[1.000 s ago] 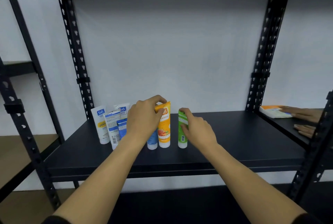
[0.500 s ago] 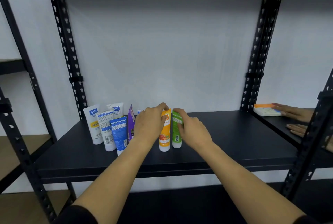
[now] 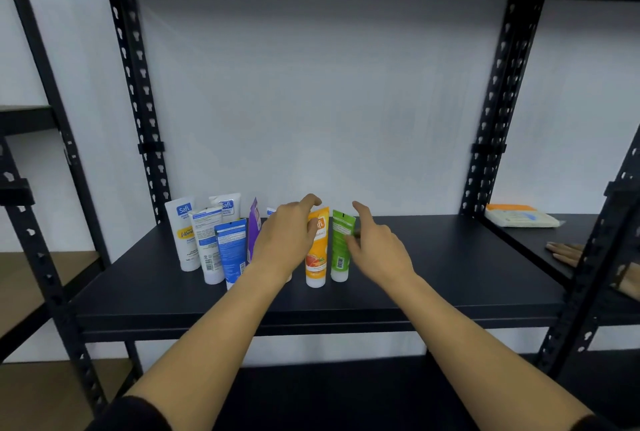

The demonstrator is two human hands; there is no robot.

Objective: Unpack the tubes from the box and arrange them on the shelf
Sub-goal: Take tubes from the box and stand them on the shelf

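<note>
Standing cap-down on the black metal shelf (image 3: 433, 268) are the orange plastic tube (image 3: 317, 250) and green plastic tube (image 3: 341, 247), flanked by the left hand (image 3: 287, 240) and right hand (image 3: 375, 247), both loosening, fingers spread; white and blue tubes (image 3: 207, 240) are crowding leftward.

Colourful tubes (image 3: 316, 247) upright on black shelf (image 3: 450, 278)

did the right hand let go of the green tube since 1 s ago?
Yes. The right hand has opened and drawn right, off the green plastic tube, which stands upright beside the orange plastic tube.

Both hands (image 3: 287, 243) (image 3: 377, 250) hover open beside upright tubes (image 3: 317, 250) on shelf (image 3: 450, 278).
</note>
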